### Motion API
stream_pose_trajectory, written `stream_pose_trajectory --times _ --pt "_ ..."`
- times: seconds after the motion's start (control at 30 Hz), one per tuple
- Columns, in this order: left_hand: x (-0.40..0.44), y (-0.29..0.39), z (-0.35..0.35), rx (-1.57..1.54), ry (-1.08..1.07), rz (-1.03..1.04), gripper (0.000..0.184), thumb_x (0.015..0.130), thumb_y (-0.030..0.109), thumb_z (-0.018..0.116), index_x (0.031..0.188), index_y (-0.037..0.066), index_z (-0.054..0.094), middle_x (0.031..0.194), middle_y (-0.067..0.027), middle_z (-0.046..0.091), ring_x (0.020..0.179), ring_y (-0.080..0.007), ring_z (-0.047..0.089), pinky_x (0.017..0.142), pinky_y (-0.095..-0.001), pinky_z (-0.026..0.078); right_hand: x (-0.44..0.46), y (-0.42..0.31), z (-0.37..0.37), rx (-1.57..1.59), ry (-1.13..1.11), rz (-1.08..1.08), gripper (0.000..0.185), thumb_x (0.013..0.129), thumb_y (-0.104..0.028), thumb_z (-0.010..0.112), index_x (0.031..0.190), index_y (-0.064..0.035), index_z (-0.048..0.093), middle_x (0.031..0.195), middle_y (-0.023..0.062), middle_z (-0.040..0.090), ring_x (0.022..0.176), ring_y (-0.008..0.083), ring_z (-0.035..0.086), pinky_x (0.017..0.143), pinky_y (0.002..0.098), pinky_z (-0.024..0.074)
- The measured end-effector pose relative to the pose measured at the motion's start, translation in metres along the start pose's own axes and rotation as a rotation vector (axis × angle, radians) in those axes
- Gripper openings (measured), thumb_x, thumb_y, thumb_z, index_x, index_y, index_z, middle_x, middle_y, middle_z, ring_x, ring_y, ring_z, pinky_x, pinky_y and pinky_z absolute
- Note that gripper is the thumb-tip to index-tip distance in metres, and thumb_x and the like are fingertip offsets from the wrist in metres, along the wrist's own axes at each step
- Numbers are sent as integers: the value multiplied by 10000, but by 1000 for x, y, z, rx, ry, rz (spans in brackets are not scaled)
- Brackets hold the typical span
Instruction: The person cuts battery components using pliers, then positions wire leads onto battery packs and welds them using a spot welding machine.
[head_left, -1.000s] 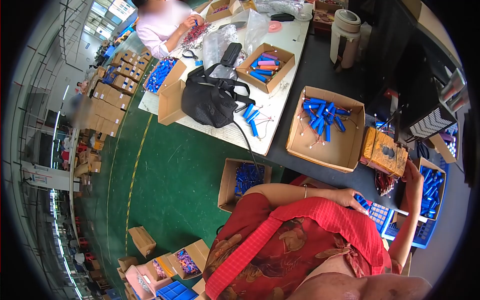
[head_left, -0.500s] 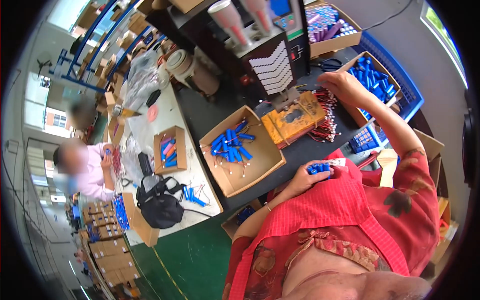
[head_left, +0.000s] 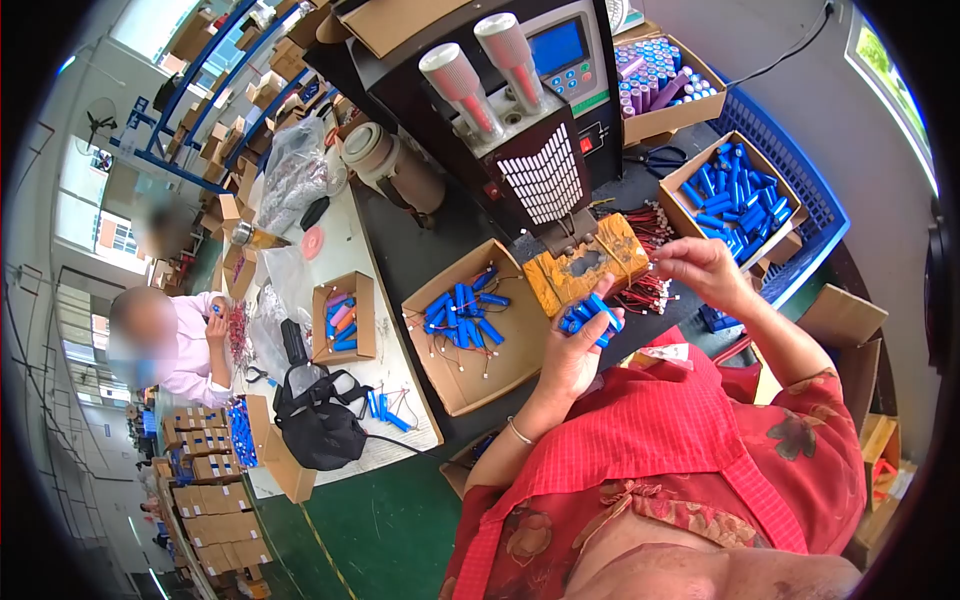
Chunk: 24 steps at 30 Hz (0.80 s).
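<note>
My left hand [head_left: 573, 362] grips blue cells [head_left: 592, 320] off the block's [head_left: 588, 264] six-o'clock edge; my right hand [head_left: 655, 264], at the three-o'clock wires [head_left: 650, 292], I can't tell whether closed.

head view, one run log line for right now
left hand: holding blue cells | right hand: at red wires beside yellow block | open carton: wired cells inside

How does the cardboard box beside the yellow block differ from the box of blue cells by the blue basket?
The block-side box is sparsely filled, its bottom partly bare; the basket-side box is heaped nearly wall to wall. Cells in the block-side box trail thin wires with white connectors; none show in the basket-side box. Both are open cardboard and hold blue cells.
</note>
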<state>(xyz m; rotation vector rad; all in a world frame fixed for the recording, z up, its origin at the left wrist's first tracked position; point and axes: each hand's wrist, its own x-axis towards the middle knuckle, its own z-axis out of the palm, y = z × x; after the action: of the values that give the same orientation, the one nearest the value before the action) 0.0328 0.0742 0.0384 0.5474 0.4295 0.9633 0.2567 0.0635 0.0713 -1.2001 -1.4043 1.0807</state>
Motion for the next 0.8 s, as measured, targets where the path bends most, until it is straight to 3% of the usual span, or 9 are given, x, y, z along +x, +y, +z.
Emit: stream_pose_trajectory --times 0.03,0.13,0.23,0.3,0.37,0.47,0.63,0.7,0.8 --pt "-1 0 0 5 3 9 283 792 -3 606 1062 61 553 1260 -167 458 889 -219 598 792 -343 498 -7 -3 7 -67 -95 -18 200 833 -103 598 1004 0 613 892 55 652 811 94 605 705 237 494" --pt "-1 0 -2 113 -20 59 227 790 14 617 1006 28 552 986 -138 602 865 -228 599 799 -357 483 -20 7 18 -175 -327 4 257 847 -98 561 1086 -3 570 857 88 664 817 145 629 745 275 487" --pt "-2 0 -8 232 -40 -24 228 776 12 630 989 7 547 941 -140 610 865 -232 597 799 -356 480 -18 9 27 -88 -462 40 301 907 -178 492 1131 18 535 943 112 637 896 167 597 808 291 458" --pt "-1 0 -6 248 -62 -54 232 765 15 643 976 -8 550 934 -141 608 848 -214 599 785 -338 484 -13 12 31 -76 -473 86 317 922 -207 464 1139 14 531 958 106 623 897 152 580 806 289 456" --pt "-1 0 -8 286 -65 -61 235 758 24 652 967 -22 555 922 -136 609 839 -204 599 784 -326 483 -8 20 39 59 -456 81 302 932 -223 440 1090 13 545 856 65 609 790 122 582 732 269 479" --pt "-2 5 -6 279 -18 -44 232 758 28 652 963 -29 562 901 -125 612 834 -199 597 784 -314 477 -3 13 44 142 -466 269 271 921 -219 469 1043 -1 573 828 31 610 733 86 573 673 240 484" --pt "-4 11 -12 269 -15 -56 234 759 5 643 979 -7 563 926 -115 616 847 -192 599 780 -308 477 4 6 49 -27 -416 249 231 892 -229 528 857 -23 629 663 -10 576 588 47 512 513 207 403" --pt "-5 22 -7 272 -24 8 235 767 -16 625 990 -12 551 929 -112 615 870 -191 601 794 -301 477 8 2 49 -95 -353 78 179 859 -158 561 851 6 631 650 17 581 584 68 520 510 223 405" --pt "2 34 -8 336 119 159 274 752 39 668 990 -8 540 946 -97 618 838 -172 619 751 -271 495 13 -8 46 -85 -228 146 154 851 -112 557 825 31 608 626 -1 549 571 50 492 510 207 392"
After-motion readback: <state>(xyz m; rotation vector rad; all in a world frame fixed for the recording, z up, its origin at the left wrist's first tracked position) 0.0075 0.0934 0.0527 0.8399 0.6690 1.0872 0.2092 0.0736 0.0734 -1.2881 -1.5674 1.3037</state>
